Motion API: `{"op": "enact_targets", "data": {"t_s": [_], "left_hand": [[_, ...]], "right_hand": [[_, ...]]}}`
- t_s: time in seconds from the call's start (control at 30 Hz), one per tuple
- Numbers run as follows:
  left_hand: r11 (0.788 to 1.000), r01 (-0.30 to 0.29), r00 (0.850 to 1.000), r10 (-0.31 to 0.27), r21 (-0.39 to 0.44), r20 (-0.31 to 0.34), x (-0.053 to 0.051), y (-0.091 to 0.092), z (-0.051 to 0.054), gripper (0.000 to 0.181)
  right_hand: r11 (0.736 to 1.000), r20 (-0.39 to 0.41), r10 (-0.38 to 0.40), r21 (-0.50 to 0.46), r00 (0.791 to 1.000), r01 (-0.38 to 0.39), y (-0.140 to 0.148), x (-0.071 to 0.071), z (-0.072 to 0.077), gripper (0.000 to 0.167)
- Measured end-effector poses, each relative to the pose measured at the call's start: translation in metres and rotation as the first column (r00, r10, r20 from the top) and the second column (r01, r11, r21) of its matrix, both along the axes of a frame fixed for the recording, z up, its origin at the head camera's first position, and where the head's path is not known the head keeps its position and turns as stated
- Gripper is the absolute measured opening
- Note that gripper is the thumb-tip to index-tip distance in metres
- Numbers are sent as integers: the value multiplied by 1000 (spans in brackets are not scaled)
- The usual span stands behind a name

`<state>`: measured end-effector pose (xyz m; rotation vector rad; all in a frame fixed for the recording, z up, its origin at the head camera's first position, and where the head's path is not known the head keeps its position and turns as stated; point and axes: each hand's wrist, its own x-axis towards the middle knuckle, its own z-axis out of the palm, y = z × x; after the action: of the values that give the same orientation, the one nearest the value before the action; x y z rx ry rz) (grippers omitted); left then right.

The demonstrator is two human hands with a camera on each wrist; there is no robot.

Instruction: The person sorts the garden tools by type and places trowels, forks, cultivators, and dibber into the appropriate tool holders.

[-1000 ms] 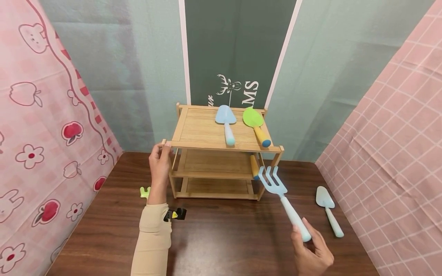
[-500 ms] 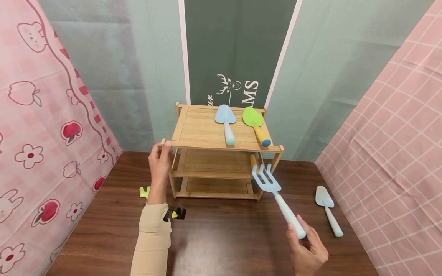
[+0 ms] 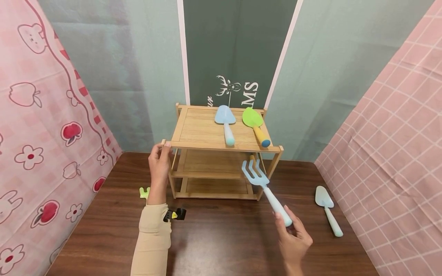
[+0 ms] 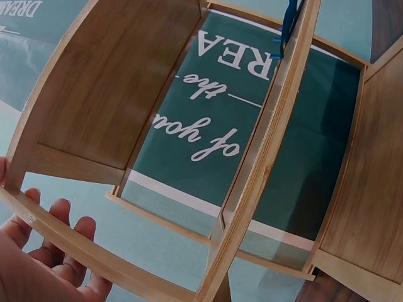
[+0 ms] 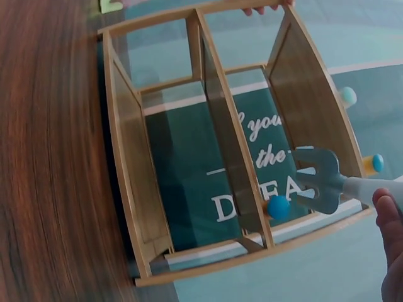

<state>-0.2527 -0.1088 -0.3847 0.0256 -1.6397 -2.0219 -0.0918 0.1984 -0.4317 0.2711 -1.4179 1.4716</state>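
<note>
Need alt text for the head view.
A right hand holds a pale-blue fork in front of a three-tier wooden rack, while the left hand grips its near-left corner. A blue trowel and a green trowel lie on the top shelf; another trowel lies on the table at right.

Pale glare marks the tabletop [image 3: 214, 239]; the wrist views look dimmer.
</note>
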Motion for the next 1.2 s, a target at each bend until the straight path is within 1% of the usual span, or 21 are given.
{"op": "enact_targets", "data": {"t_s": [0.1,0.13,0.27,0.3,0.33,0.4,0.43,0.5,0.53,0.57,0.63,0.67,0.73,0.83,0.97,1.1,1.2], "left_hand": [[1000,-1,1000,1,-2,2,0,0,0,20],[1000,-1,1000,1,-2,2,0,0,0,20],[1000,-1,1000,1,-2,5,0,0,0,21],[1000,1,1000,-1,0,4,0,0,0,21],[1000,2,1000,-2,1,4,0,0,0,22],[1000,6,1000,-6,4,0,0,0,0,23],[1000,10,1000,-10,8,-5,0,0,0,23],[1000,13,1000,-13,10,-10,0,-1,0,24],[1000,15,1000,-14,11,-10,0,-1,-1,24],[1000,17,1000,-16,11,-8,0,-1,-1,24],[1000,23,1000,-24,14,0,0,-1,0,24],[1000,28,1000,-28,13,4,1,-2,1,24],[999,40,999,-40,10,10,3,-2,5,24],[999,49,999,-49,-2,10,10,0,14,26],[999,39,999,-39,-24,11,17,4,23,26],[999,39,999,-39,-22,7,19,5,25,26],[999,43,999,-42,-19,8,19,5,24,29]], "right_hand": [[996,14,71,-46,997,-71,-3,-5,-3,28],[995,17,85,-55,996,-84,-4,-7,-5,27],[987,36,135,-98,990,-131,-5,-17,-18,28],[983,33,153,-106,988,-149,-4,-21,-25,28],[982,24,166,-98,986,-163,1,-27,-38,29],[970,13,226,-90,974,-224,15,-41,-73,33],[961,-2,258,-107,966,-256,14,-43,-76,34],[943,-18,308,-125,951,-308,10,-45,-74,33],[937,-18,325,-129,946,-324,7,-44,-70,33],[928,-12,343,-150,939,-341,0,-41,-59,33],[921,0,350,-184,937,-344,-19,-32,-26,30],[925,23,345,-180,938,-335,-22,-32,-25,29],[928,51,341,-179,939,-327,-25,-35,-27,30],[936,94,319,-185,943,-299,-29,-40,-28,30],[952,130,276,-172,953,-252,-35,-47,-29,32],[972,156,211,-139,965,-190,-40,-53,-28,33],[978,176,187,-132,967,-165,-43,-58,-29,34]]}}
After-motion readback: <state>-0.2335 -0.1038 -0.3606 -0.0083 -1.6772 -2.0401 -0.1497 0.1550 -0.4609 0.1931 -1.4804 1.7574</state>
